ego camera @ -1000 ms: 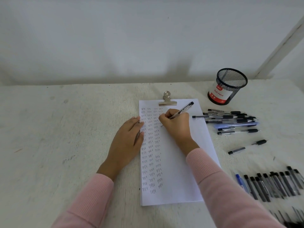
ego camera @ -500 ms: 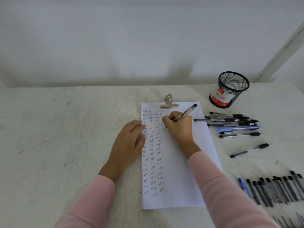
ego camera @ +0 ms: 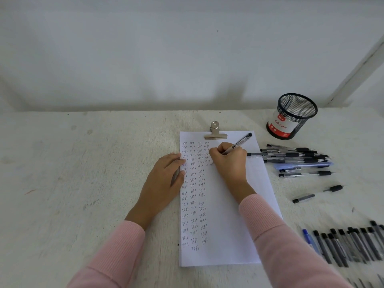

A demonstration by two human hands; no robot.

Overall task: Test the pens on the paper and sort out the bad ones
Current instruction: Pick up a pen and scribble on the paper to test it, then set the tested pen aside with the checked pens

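- At the centre of the frame, a sheet of white paper (ego camera: 232, 215) lies lengthwise on a pale, rough-textured surface (ego camera: 83, 173), pinned at its top edge by a silver bulldog clip (ego camera: 215, 133).
- Columns of the handwritten word "test" fill the left part of the sheet, the fourth column reaching only a short way down from the top.
- The right hand (ego camera: 229, 163), in a pink ribbed sleeve (ego camera: 291, 246), is clenched around a pen (ego camera: 239, 143) with a black cap end, its barrel slanting toward the upper right and its tip down on the paper beside the short fourth column.
- The left hand (ego camera: 164, 183), in a matching sleeve, lies flat and released, fingers resting on the left edge of the sheet and palm on the surface.
- Right of the paper, a loose pile of pens (ego camera: 295, 157) lies roughly horizontal, touching the sheet's right edge; below it a single pen (ego camera: 316, 194) lies apart.
- At lower right, a row of pens (ego camera: 349, 244) lies side by side, one blue among the dark ones, running off the frame edge.
- At upper right stands a black mesh cup (ego camera: 293, 116) bearing a red-and-white "Ball Pens" label.
- Behind the surface rises a plain whitish wall (ego camera: 145, 59); a pale slanted beam (ego camera: 357, 71) crosses the far upper right corner.
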